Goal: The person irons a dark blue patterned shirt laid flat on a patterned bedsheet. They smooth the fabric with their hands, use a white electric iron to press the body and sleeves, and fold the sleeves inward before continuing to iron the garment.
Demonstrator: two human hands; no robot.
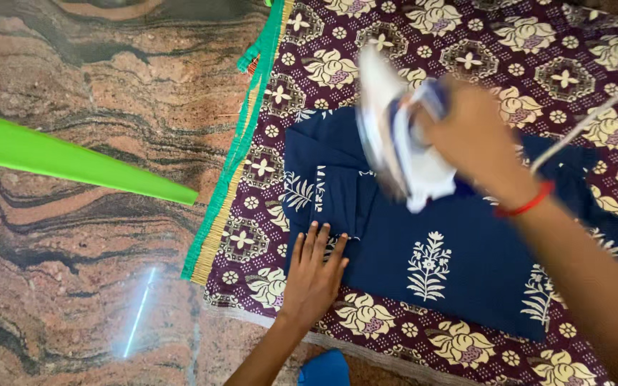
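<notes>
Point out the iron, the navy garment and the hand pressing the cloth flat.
iron [395, 136]: head view, on its white body.
navy garment [459, 250]: head view, on plain cloth beside the white flower print.
left hand [314, 275]: head view, on its back.

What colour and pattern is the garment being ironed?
Navy blue garment with cream leaf-and-flower sprigs, seen in the head view.

White-and-blue iron [402, 136] tilted, blurred, navy floral-printed garment [459, 250] lying flat beneath
</notes>
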